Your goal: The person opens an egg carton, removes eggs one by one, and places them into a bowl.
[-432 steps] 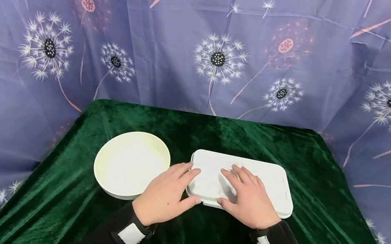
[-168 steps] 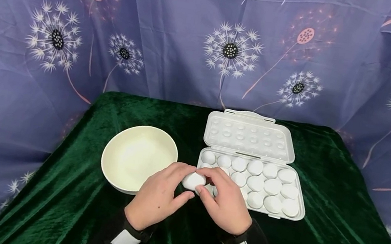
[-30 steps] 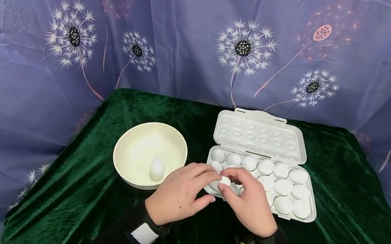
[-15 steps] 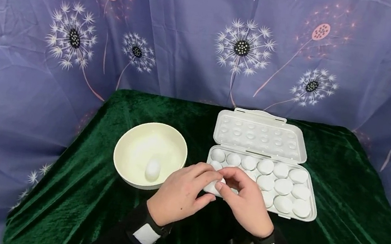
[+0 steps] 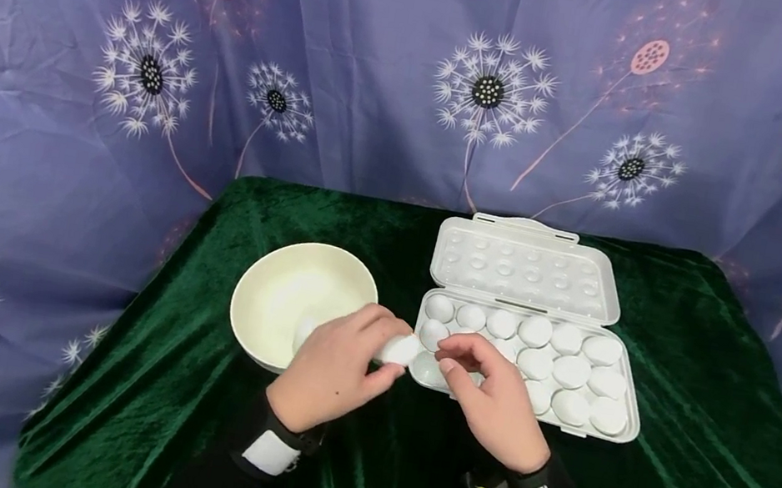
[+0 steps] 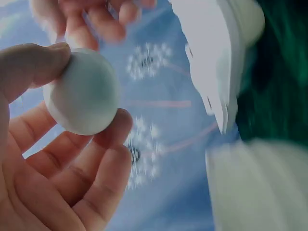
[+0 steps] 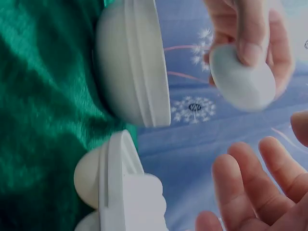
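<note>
In the head view, my left hand pinches a white egg between thumb and fingers, between the bowl and the egg carton. The left wrist view shows this egg close up. My right hand is over the carton's front left part, fingers loosely bent and apart from the egg; the right wrist view shows nothing in its fingers. The white egg carton lies with its lid back and several eggs in its cups. Another egg lies in the cream bowl, partly hidden by my left hand.
A green velvet cloth covers the table. Behind it hangs a purple curtain with dandelion prints. The bowl stands left of the carton, with a strip of cloth between them.
Earlier the carton's lid was down; it now lies back. An egg has come into the bowl. In the last half second, my right hand released another egg and my left carried it left.
</note>
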`<move>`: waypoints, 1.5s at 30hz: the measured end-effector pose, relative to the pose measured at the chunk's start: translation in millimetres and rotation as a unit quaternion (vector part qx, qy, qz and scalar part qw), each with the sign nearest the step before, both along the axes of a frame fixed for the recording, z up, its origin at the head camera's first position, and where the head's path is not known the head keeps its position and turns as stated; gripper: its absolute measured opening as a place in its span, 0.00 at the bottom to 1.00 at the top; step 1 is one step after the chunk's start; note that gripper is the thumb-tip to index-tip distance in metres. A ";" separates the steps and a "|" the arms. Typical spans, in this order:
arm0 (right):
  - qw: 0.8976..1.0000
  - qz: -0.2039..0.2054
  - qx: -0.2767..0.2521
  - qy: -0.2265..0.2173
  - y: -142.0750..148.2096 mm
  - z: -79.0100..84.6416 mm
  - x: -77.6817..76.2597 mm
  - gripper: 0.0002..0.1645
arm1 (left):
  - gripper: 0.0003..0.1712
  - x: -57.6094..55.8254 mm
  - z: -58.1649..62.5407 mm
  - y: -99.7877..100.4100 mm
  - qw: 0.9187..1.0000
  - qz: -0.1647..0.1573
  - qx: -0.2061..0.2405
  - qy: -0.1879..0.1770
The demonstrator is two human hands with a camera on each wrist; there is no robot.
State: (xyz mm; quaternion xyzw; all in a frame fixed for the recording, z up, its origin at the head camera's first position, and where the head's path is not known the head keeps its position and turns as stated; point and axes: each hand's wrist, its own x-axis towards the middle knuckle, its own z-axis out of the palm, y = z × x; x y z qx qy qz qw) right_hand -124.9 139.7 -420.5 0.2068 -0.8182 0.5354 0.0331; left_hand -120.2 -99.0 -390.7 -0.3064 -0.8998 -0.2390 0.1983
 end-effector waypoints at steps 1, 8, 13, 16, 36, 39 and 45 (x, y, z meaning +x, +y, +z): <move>1.000 -0.010 0.006 0.000 1.5 0.0 -0.2 0.10 | 0.22 -1.3 1.0 -4.8 1.000 0.012 0.002 0.001; 0.999 -0.036 0.031 0.002 8.0 -2.7 -2.2 0.09 | 0.24 -6.4 -1.1 -45.2 0.993 0.121 0.001 -0.008; 0.998 -0.043 0.041 0.004 9.0 -5.4 -4.2 0.09 | 0.22 -7.4 -4.5 -71.3 0.983 0.179 -0.012 -0.028; 0.998 -0.046 0.047 0.006 9.8 -6.2 -4.4 0.09 | 0.22 -8.7 -6.7 -82.6 0.978 0.203 -0.020 -0.046; 0.995 -0.059 0.075 0.001 13.6 -8.3 -2.0 0.07 | 0.19 -23.5 -26.7 -108.5 0.953 0.239 -0.101 -0.158; 0.995 -0.058 0.076 0.004 12.6 -8.5 -1.7 0.07 | 0.19 -25.9 -25.6 -107.3 0.947 0.231 -0.120 -0.189; 0.995 -0.059 0.082 0.007 11.7 -8.8 -1.3 0.07 | 0.18 -29.4 -24.3 -107.7 0.945 0.192 -0.132 -0.229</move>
